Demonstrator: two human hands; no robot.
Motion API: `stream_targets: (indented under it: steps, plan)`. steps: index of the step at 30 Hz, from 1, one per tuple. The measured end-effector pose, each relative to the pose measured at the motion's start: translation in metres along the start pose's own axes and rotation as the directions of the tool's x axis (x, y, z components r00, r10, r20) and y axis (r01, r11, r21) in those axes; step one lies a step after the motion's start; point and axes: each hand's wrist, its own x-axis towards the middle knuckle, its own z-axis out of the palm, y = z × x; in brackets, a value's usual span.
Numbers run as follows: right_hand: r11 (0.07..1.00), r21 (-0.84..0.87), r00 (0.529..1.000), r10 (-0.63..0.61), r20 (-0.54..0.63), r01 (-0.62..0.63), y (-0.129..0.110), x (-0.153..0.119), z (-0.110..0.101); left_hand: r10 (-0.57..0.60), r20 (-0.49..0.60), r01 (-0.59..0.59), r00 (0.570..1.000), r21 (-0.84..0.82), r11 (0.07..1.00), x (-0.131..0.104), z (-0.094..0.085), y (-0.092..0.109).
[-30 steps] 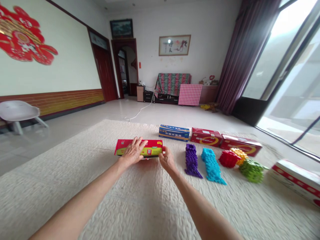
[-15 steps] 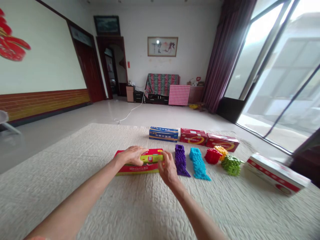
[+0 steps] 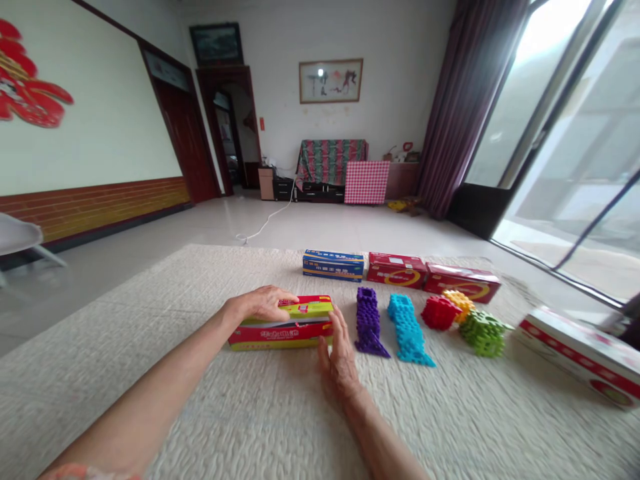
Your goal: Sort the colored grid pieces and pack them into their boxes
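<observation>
Red-and-lime carton (image 3: pixel 280 335): qty 1, lower centre of frame, flat on cream quilted mat (image 3: pixel 240 420), dark gap under the front edge of its top flap (image 3: pixel 314 309) near the right end. Other boxes, 4: 1 blue (image 3: pixel 333 268) at centre, 2 red (image 3: pixel 397 272) right of it, 1 white-and-red (image 3: pixel 570 350) at lower right. Latticed plastic pieces, 5 colours, one each, right of the carton: purple (image 3: pixel 367 323), cyan (image 3: pixel 407 330), red (image 3: pixel 440 313), yellow (image 3: pixel 459 303), green (image 3: pixel 483 335). Hands, 2. Left hand (image 3: pixel 265 304): forearm in from lower left, palm down on carton top, fingers together pointing right, thumb apart; can't tell if it's pinching the flap. Right hand (image 3: pixel 341 357): forearm from bottom edge, fingers extended, close together along the carton's right end, thumb apart, by the front corner.
</observation>
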Motion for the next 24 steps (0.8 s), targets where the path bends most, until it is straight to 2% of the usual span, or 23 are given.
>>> stream_targets:
  steps: [3,6,10,12,14,17,19,21,22,24]
  plan:
    - [1.000,0.012,1.000,0.000,-0.022,0.000,0.002,0.000,0.000,-0.041,0.050,0.044,0.998,-0.063,0.997,0.001,-0.009,-0.001]
    - [1.000,0.008,0.999,-0.003,-0.038,0.003,0.004,-0.001,0.001,-0.012,0.083,0.023,0.996,-0.134,0.991,0.004,-0.021,-0.004]
    - [1.000,-0.009,0.999,0.007,-0.038,-0.007,0.006,-0.002,0.003,-0.014,0.058,0.023,0.998,-0.169,0.985,0.011,-0.034,-0.016]
    - [1.000,-0.008,0.999,0.019,-0.039,-0.019,0.006,-0.002,0.003,-0.050,-0.041,0.044,0.998,-0.130,0.990,0.015,-0.036,-0.022]
    - [1.000,-0.001,0.999,0.020,-0.045,-0.020,0.005,-0.002,0.003,-0.063,-0.228,0.054,0.972,-0.044,0.998,0.019,-0.034,-0.026]
    - [1.000,0.014,0.999,0.023,-0.046,-0.022,0.005,-0.003,0.002,-0.011,-0.522,0.097,0.853,0.139,0.985,0.026,-0.024,-0.030]
    - [0.999,0.022,0.999,0.030,-0.042,-0.029,0.005,-0.002,0.002,0.002,-0.639,0.183,0.769,0.223,0.958,0.032,-0.014,-0.032]
    - [0.999,0.026,0.998,0.035,-0.044,-0.034,0.004,-0.002,0.001,-0.042,-0.682,0.284,0.731,0.247,0.927,0.036,-0.005,-0.035]
    - [0.999,0.028,0.998,0.036,-0.047,-0.034,0.004,-0.001,0.001,-0.088,-0.676,0.331,0.732,0.240,0.913,0.037,0.000,-0.037]
    - [0.999,0.031,0.998,0.038,-0.057,-0.037,0.004,-0.001,0.001,-0.198,-0.612,0.402,0.766,0.215,0.890,0.038,0.008,-0.041]
